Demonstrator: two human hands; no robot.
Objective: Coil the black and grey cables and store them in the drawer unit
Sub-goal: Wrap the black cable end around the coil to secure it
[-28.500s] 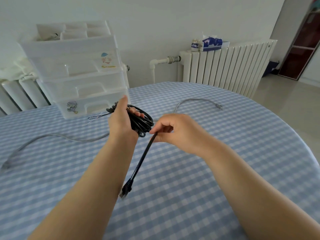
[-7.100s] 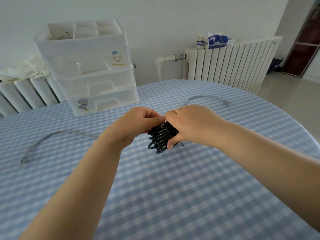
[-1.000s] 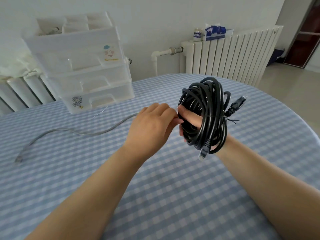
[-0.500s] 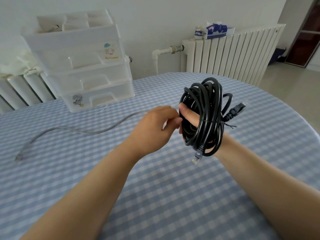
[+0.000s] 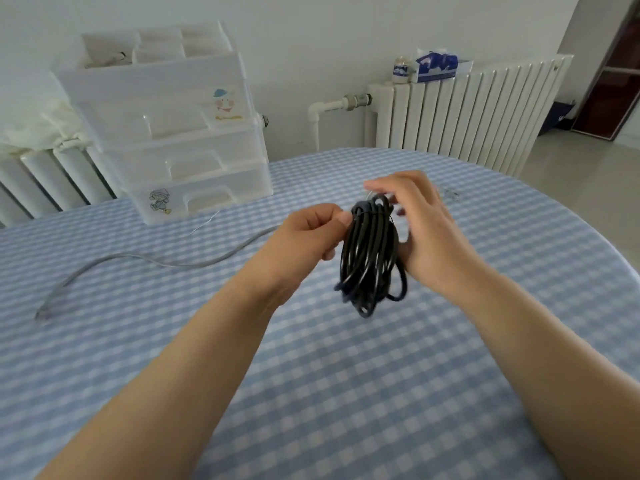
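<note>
Progress: 1 of 2 cables is wound. The black round-jacket cable (image 5: 369,258) is gathered into a tight multi-loop bundle, held upright in the air above the middle of the blue-and-white checked tabletop (image 5: 346,393). Whether the bundle is tied off cannot be told; its lower loops are blurred.

Outstanding: the thin grey cable (image 5: 166,263) lies uncoiled on the tabletop, trailing from the near left toward the hands. Neither cable is stored. The translucent white plastic drawer unit (image 5: 180,133) stands at the far left of the tabletop, all 3 drawers appearing shut.

Left hand (image 5: 304,244): closed narrow, thumb and fingertips pinching the top of the black bundle on its left side.

Right hand (image 5: 426,230): partly open, fingers curved over the top of the bundle, palm against its right side, supporting it.

Judgement: the black cable looks ready for the drawer; the grey cable remains wholly to do.
</note>
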